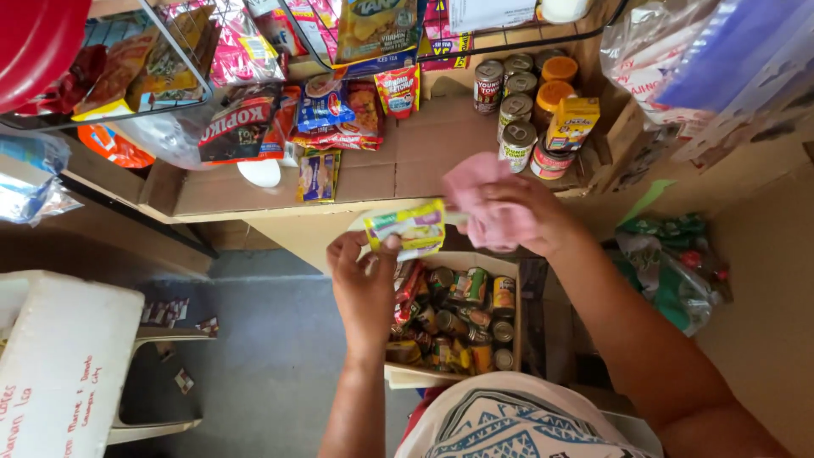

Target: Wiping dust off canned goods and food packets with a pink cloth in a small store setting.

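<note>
Two hands work above an open box: our left hand (pixel 365 284) pinches a yellow-green packet (pixel 409 227) at its lower left corner, and our right hand (pixel 517 212) closes on a pink cloth (pixel 483 199) pressed to the packet's right end. Below sits the cardboard box (pixel 458 263) of tins; beyond, on the tabletop (pixel 424 161), stand cans (pixel 517 140) and sachets (pixel 335 114)
</note>
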